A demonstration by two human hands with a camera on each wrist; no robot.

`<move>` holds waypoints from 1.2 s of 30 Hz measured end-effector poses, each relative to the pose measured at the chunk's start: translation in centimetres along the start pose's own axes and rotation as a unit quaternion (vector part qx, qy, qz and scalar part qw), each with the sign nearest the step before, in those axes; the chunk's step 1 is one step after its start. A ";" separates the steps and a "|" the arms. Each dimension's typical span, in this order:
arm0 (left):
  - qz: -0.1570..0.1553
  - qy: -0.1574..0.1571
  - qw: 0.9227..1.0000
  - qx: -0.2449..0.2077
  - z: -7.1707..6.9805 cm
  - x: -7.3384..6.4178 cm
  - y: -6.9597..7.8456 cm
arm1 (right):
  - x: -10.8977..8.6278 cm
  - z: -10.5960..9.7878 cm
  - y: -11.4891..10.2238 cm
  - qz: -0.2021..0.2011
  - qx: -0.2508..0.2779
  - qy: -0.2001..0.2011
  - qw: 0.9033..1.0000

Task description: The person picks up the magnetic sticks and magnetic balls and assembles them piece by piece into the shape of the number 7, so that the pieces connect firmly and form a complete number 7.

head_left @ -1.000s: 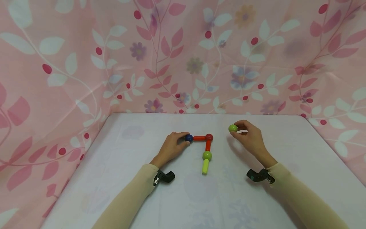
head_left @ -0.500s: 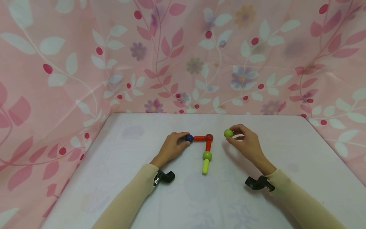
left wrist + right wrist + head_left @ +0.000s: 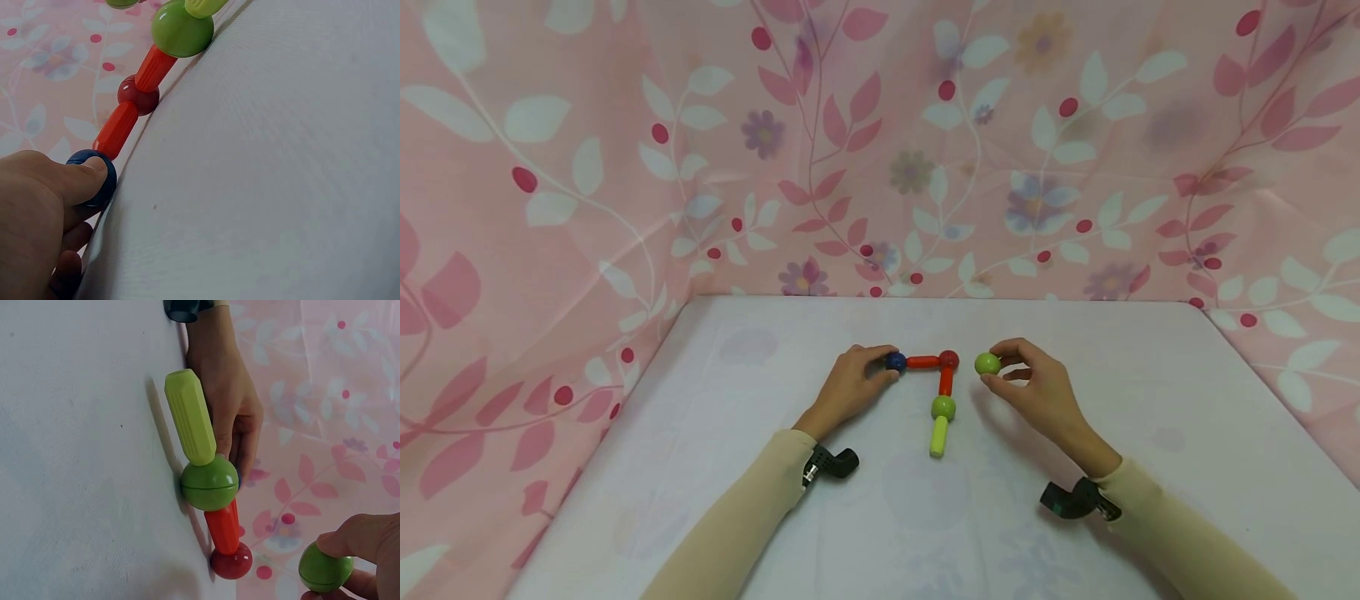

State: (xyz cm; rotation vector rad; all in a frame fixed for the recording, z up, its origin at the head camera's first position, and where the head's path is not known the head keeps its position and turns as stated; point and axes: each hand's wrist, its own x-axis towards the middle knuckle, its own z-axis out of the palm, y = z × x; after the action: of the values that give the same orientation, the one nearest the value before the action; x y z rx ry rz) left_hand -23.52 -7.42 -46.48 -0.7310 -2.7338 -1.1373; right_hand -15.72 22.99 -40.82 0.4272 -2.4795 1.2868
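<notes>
My left hand point(image 3: 848, 387) pinches a blue ball point(image 3: 896, 362) between thumb and fingers at the left end of a joined chain. From that ball a red rod point(image 3: 922, 362) leads to a red ball point(image 3: 949, 360). A second red rod point(image 3: 946, 382) runs toward me to a green ball point(image 3: 943, 407), and a yellow-green rod point(image 3: 938, 437) ends the chain. Just right of the red ball, my right hand point(image 3: 1043, 392) pinches a loose green ball point(image 3: 325, 567) between thumb and fingers. A small gap separates it from the chain.
The chain lies on a table with a white cloth point(image 3: 760, 525). A pink floral curtain point(image 3: 880, 150) hangs behind the far edge and along the sides. Dark wrist cameras point(image 3: 831, 463) are strapped over both sleeves.
My right hand has moved left and a little toward me, bringing its green ball close to the red ball. The left hand and the chain have stayed in place.
</notes>
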 end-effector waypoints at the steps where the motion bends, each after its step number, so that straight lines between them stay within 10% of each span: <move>1: 0.000 0.000 1.000 0.000 0.0 0.0 0.0 | -0.1 0.0 -0.1 -0.002 0.001 -0.001 1.000; 36: -0.002 -0.001 1.000 0.002 0.0 -0.1 0.1 | -3.3 1.2 -2.4 -0.021 0.054 -0.028 0.998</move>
State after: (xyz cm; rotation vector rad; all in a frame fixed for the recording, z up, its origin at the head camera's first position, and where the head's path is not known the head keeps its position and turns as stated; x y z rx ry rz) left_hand -23.40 -7.40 -46.42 -0.7276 -2.7379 -1.1333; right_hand -11.93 21.03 -41.04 0.5464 -2.4406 1.4137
